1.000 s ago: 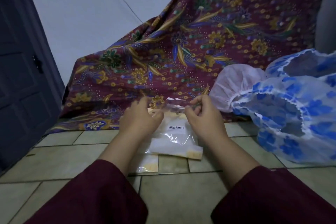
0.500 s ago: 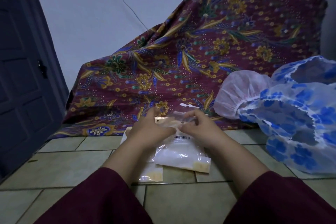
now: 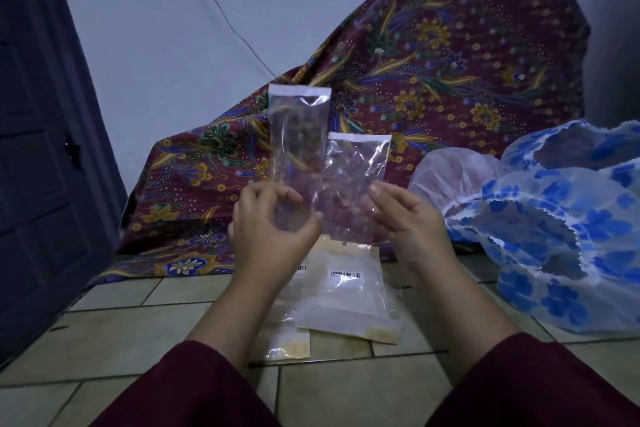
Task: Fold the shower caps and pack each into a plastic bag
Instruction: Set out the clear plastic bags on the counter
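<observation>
My left hand (image 3: 273, 236) pinches the bottom of a tall clear plastic bag (image 3: 299, 135) with a white strip on top, held upright. My right hand (image 3: 412, 222) holds a second, shorter clear plastic bag (image 3: 353, 180) by its right edge, thumb against the film. The two bags overlap in the air above the floor. Under the hands lies a stack of plastic bags (image 3: 343, 305) with barcode labels. At the right sits a pile of shower caps: a white one (image 3: 450, 177) and blue-flowered ones (image 3: 561, 229).
A maroon batik cloth (image 3: 450, 55) drapes over something against the wall behind the bags. A dark door (image 3: 41, 149) stands at the left. The floor is pale tile (image 3: 121, 333). My maroon sleeves fill the bottom of the view.
Both hands lifted from the stack on the floor and now hold two clear bags upright in the air, pulled apart sideways. The camera tilted up.
</observation>
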